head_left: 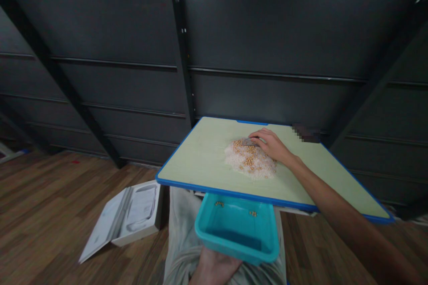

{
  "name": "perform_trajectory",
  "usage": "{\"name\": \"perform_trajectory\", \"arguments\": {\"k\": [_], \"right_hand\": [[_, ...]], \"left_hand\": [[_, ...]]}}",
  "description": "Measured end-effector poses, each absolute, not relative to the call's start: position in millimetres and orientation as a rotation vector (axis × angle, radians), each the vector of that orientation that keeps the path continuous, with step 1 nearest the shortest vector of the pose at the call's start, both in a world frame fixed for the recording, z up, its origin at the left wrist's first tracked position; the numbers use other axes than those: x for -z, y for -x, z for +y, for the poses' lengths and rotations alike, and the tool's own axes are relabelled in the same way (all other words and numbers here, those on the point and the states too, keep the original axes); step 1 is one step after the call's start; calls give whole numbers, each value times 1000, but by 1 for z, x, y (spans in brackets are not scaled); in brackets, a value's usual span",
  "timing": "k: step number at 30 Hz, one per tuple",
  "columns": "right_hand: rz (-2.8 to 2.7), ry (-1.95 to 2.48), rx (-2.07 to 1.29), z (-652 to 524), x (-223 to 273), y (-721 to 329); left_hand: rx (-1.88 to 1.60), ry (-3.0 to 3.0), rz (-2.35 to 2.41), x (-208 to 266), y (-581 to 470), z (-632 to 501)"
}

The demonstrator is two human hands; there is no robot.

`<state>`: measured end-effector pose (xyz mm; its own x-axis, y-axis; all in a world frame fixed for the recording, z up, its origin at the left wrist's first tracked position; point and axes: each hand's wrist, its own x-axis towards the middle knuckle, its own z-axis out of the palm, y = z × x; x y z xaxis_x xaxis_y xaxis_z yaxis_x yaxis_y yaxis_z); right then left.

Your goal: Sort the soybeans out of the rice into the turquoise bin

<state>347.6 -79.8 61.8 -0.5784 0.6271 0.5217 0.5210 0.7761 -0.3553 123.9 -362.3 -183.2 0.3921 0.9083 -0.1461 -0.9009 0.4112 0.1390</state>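
A pile of white grains like rice (236, 160), mixed with yellow round beans like soybeans (250, 160), lies on a pale green tabletop with a blue rim (197, 156). My right hand (269, 142) reaches in from the right to the far side of the pile, its fingers bent and closed. A small greyish patch or object (246, 141) shows at the fingertips; its kind is unclear. Below the table's near edge, my left hand (217, 265) supports a teal plastic basin (234, 249) from underneath, fingers hidden by it. A few beans sit inside along the basin's far side.
An open white box (137, 209) with papers inside lies on the wooden floor (56, 200) to the left. A dark blurred object (306, 133) rests at the table's far right edge. Dark metal panels (267, 31) rise behind. My legs in light trousers (182, 222) are under the basin.
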Motion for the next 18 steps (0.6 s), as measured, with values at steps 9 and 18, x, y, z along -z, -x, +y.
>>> {"name": "perform_trajectory", "arguments": {"k": [9, 18], "right_hand": [[-2362, 772, -123, -76, -57, -348], [-2363, 710, -136, -80, -57, -346]], "left_hand": [[-1161, -31, 248, 184, -125, -362], [-1169, -31, 298, 194, -126, -361]]}}
